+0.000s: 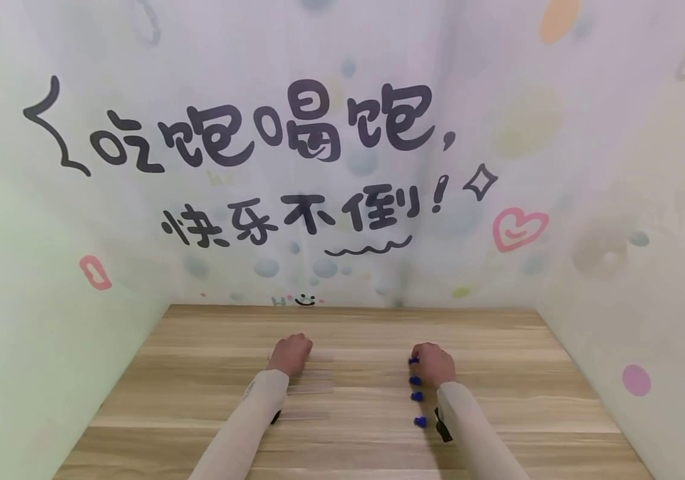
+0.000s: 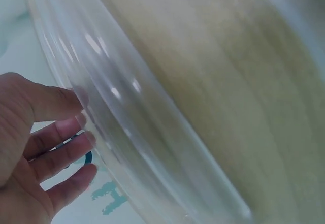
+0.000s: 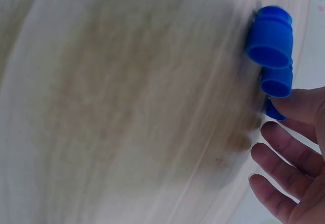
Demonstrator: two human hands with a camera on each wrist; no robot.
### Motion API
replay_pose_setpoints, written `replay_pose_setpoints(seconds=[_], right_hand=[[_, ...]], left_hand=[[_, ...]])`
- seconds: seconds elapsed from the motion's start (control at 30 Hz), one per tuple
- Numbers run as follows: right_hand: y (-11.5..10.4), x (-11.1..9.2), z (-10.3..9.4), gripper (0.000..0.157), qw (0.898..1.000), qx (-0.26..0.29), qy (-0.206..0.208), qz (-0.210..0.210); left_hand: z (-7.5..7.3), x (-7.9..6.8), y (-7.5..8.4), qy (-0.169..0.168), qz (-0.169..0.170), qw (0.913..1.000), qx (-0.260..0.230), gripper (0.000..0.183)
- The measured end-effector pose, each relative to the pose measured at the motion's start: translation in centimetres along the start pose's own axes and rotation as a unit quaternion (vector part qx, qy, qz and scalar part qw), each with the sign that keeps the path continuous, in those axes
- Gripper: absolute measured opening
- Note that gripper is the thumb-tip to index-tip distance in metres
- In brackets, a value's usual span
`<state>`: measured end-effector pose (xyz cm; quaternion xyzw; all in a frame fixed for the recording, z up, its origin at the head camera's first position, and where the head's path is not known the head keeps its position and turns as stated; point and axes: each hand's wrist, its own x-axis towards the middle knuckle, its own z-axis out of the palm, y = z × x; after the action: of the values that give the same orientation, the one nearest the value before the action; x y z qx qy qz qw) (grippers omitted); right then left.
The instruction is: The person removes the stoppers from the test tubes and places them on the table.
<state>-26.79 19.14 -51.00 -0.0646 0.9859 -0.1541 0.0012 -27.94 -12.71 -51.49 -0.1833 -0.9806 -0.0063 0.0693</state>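
On the wooden table lie several slim clear tubes, side by side and running left to right. My left hand is at the left end of the farthest one. Up close in the left wrist view, thumb and forefinger pinch the edge of a clear tube, while the other fingers are spread. A row of small blue caps stands to the right of the tubes. At the farthest cap, my right hand has its thumb and forefinger pinched on a blue cap, partly hidden. Other blue caps have hollow open ends.
The wooden table ends at a printed back wall just beyond both hands. Side walls close in left and right. Dark straps hang at both wrists.
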Motion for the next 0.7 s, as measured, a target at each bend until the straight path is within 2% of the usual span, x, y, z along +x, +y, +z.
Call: replay_pose_setpoints(seconds=[0.13,0.2,0.47,0.6,0.7], right_hand=[[-0.2,0.0,0.1,0.014,1.000,-0.003,0.003,-0.003],[-0.2,0.1,0.1,0.016,1.000,-0.002,0.003,-0.005],[0.8,0.6,0.3,0.028,1.000,0.002,0.003,-0.014],[0.8,0.4,-0.3,0.041,1.000,0.005,0.006,-0.013],[0.3,0.2,-1.1,0.048,0.999,-0.002,0.023,-0.026]], left_hand=[[0.2,-0.4,-0.3,0.003,0.007,1.0000,0.000,0.012],[-0.1,-0.6,-0.4,0.001,0.008,0.9998,-0.017,0.013],[-1.0,-0.8,-1.1,-0.043,0.003,0.9961,-0.078,0.022],[-1.3,-0.8,-1.1,-0.034,-0.002,0.9956,-0.088,0.023],[-1.6,-0.7,-0.9,-0.020,-0.015,0.9952,-0.095,0.032]])
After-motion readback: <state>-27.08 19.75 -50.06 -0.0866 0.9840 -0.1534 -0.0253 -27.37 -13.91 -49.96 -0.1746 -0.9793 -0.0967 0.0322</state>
